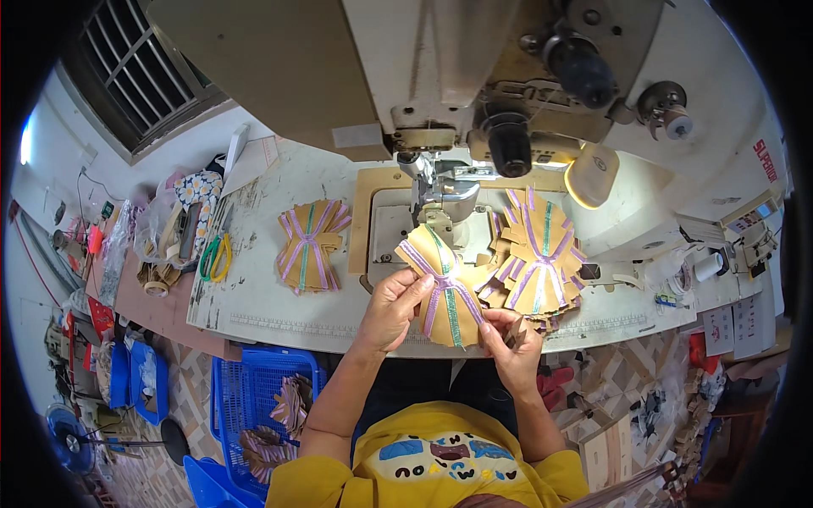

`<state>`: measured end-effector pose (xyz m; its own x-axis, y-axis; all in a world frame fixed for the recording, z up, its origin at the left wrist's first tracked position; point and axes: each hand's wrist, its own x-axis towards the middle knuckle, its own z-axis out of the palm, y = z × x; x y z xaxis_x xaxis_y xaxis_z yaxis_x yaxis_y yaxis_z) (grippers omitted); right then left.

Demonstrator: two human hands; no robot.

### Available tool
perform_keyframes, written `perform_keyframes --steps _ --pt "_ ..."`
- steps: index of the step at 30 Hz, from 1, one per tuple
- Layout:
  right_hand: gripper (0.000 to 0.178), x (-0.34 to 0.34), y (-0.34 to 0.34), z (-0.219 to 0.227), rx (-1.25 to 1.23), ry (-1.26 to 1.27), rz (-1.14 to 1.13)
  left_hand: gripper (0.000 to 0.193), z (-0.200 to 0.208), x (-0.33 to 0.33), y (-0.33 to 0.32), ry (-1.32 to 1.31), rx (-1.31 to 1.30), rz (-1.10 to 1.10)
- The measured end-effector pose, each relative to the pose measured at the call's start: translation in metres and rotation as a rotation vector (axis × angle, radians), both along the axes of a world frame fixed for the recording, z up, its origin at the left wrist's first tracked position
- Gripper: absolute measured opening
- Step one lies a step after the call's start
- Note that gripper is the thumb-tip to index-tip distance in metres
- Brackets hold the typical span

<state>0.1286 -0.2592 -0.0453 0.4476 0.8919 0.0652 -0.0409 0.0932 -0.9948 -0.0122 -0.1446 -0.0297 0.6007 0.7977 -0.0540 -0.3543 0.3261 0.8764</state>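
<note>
Between my hands is a tan fabric piece (450, 314) with a narrow waist, crossed by purple and green strips. My left hand (393, 306) pinches its left edge near the waist. At its lower right edge, my right hand (511, 345) grips it between thumb and fingers. The piece is held just in front of the sewing machine's needle area (436, 199), its top end close to the presser foot. To the right lies a stack of similar striped pieces (542, 254); a smaller stack (308, 245) lies to the left.
Scissors with green and yellow handles (217, 257) lie on the table's left side, near a flowered cloth item (198, 196). A blue basket (254, 356) holding more striped pieces stands below the table edge. The machine head (279, 68) overhangs the worktop (246, 288).
</note>
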Motion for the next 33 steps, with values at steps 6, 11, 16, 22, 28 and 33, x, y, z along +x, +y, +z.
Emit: perform_keyframes --steps 6,11,16,22,28,33 --pt "0.012 0.003 -0.018 -0.009 0.102 -0.233 -0.113 0.019 0.003 0.011 -0.009 -0.019 -0.033 -0.051" --pt "0.015 0.007 -0.022 -0.011 0.199 -0.411 -0.179 0.018 0.005 0.018 -0.011 -0.006 -0.015 -0.070" --pt "0.015 0.011 -0.022 -0.014 0.199 -0.455 -0.201 0.016 0.004 0.024 -0.011 0.000 0.000 -0.057" --pt "0.016 0.011 -0.020 -0.017 0.172 -0.461 -0.193 0.017 0.001 0.021 -0.012 0.045 -0.017 -0.036" --pt "0.028 0.005 -0.014 -0.015 0.411 -0.686 -0.133 0.012 -0.013 0.008 -0.004 -0.175 -0.181 0.022" --pt "0.034 -0.008 -0.010 -0.012 0.509 -0.865 -0.023 0.021 -0.025 0.013 0.005 -0.705 -0.167 -0.132"
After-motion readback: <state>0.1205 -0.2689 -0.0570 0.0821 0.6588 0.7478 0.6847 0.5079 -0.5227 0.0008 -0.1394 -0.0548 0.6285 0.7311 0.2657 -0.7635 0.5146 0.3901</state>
